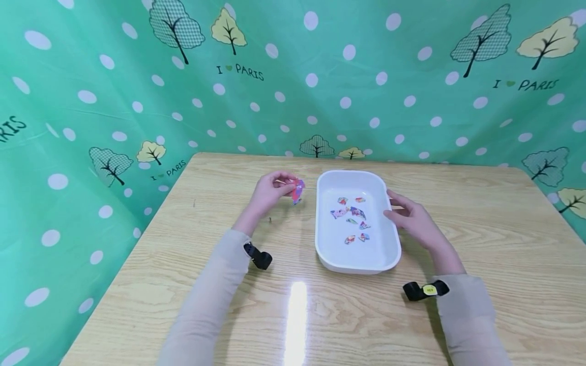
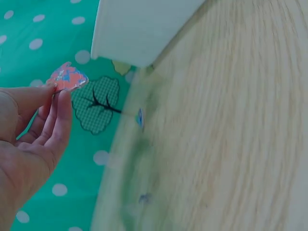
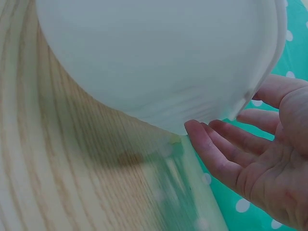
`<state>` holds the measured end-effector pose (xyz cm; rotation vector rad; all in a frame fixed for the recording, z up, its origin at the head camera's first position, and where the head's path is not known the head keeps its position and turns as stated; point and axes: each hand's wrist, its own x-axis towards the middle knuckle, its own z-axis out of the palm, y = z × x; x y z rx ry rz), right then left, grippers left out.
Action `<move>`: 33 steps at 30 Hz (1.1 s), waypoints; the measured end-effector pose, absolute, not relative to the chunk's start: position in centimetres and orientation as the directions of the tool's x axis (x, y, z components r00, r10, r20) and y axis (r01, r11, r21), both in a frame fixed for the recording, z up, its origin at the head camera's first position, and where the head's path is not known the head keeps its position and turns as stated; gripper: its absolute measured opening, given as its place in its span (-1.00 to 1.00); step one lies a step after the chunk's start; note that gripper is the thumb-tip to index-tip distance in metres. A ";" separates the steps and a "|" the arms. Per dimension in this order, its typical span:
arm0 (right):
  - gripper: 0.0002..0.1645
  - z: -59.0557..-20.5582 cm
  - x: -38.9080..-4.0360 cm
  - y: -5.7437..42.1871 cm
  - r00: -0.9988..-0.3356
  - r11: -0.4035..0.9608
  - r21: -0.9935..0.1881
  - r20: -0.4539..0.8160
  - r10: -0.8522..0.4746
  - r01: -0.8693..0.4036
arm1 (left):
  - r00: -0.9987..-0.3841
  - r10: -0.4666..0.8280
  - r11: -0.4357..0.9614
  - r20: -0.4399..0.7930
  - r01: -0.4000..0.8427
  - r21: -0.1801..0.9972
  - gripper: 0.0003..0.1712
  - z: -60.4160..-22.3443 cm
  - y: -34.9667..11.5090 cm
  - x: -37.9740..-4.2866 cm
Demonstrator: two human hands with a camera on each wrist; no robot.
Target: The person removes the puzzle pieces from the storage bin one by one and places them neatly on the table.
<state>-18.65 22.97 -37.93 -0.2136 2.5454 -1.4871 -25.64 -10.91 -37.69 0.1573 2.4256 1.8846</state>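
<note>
My left hand (image 1: 270, 194) is raised over the table just left of a white plastic tub (image 1: 358, 262). Between thumb and fingertips it pinches a small shiny scrap (image 1: 298, 189), pink and purple with a printed pattern; the left wrist view shows the scrap (image 2: 69, 78) from its pink and blue side. Below it another little coloured piece (image 2: 140, 119) is on the table. On the tub's right side my right hand (image 1: 414, 221) grips the wall, thumb at the rim. From the right wrist view its fingertips (image 3: 193, 127) touch the outside of the tub, which appears tilted there.
Several bright printed scraps (image 1: 351, 221) lie scattered on the tub's floor. A tiny dark bit (image 1: 270, 220) is on the wooden table (image 1: 480, 229) near my left wrist. Behind the table hangs a green dotted cloth (image 1: 320, 66). Each wrist wears a black camera band.
</note>
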 end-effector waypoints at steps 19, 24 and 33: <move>-0.24 -38.0 -18.6 23.2 -0.971 0.504 -0.864 -0.102 -0.215 -0.021 | -0.991 -0.016 0.286 -0.135 -0.134 0.949 -0.75 -40.8 -13.0 -26.8; -0.23 -38.0 -18.6 23.2 -0.971 0.499 -0.866 -0.106 -0.213 -0.015 | -0.988 -0.034 0.295 -0.149 -0.153 0.943 -0.78 -41.2 -12.8 -26.9; -0.23 -38.0 -18.6 23.2 -0.973 0.505 -0.863 -0.101 -0.209 -0.019 | -0.989 -0.080 0.357 -0.123 -0.144 0.923 -0.79 -41.2 -12.3 -27.0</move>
